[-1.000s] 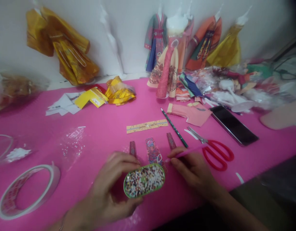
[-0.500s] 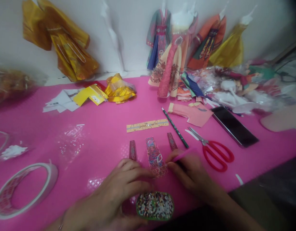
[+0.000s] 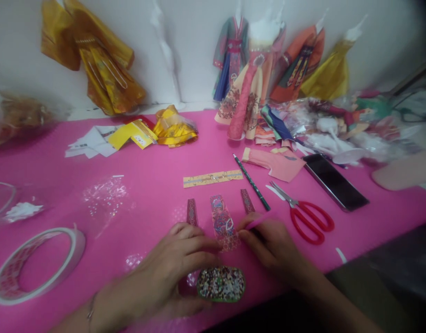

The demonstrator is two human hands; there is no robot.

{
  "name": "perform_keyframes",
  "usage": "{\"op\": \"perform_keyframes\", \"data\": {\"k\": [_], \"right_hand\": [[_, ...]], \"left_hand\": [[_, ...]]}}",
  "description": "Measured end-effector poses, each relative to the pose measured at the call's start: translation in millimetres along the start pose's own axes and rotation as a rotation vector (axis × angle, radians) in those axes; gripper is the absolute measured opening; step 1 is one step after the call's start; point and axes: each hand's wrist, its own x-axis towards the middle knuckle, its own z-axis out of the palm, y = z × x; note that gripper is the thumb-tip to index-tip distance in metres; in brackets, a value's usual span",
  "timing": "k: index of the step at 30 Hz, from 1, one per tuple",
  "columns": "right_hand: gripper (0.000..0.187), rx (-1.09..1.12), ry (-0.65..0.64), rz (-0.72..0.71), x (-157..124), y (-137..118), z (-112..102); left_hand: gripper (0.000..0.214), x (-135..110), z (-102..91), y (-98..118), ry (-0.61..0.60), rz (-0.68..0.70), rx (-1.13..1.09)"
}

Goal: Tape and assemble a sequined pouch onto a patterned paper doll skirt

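Note:
My left hand (image 3: pixel 171 273) is curled around a small green-rimmed oval dish of tiny mixed beads (image 3: pixel 221 283), held low near the table's front edge. My right hand (image 3: pixel 271 245) pinches a thin pink stick (image 3: pixel 259 221), its tip touching the lower end of a patterned paper strip (image 3: pixel 224 223) that lies flat on the pink table (image 3: pixel 157 185). Two narrow dark red strips (image 3: pixel 191 212) (image 3: pixel 247 200) lie on either side of it. A pale yellow patterned band (image 3: pixel 213 178) lies just beyond.
Red-handled scissors (image 3: pixel 306 217), a dark pencil (image 3: pixel 252 182), a black phone (image 3: pixel 334 181) and a pink paper garment piece (image 3: pixel 278 164) lie to the right. A tape roll (image 3: pixel 36 263) sits at the left. Paper doll dresses (image 3: pixel 254 78) and a gold robe (image 3: pixel 95 60) line the wall.
My left hand has lowered the bead dish from in front of the patterned strip down toward the table's front edge. My right hand has stayed at the strip with the pink stick.

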Motion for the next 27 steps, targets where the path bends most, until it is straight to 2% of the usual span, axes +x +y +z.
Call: {"op": "perform_keyframes", "data": {"k": [15,27], "right_hand": [[0.009,-0.012,-0.012,0.002,0.3,-1.5,0.9],[0.01,0.108,0.009,0.087,0.1,0.9,-2.1]], "left_hand": [[0.052,-0.2,-0.5,-0.1,-0.021,0.001,0.018],[0.05,-0.6,-0.9,1.2,-0.016,-0.006,0.02]]}}
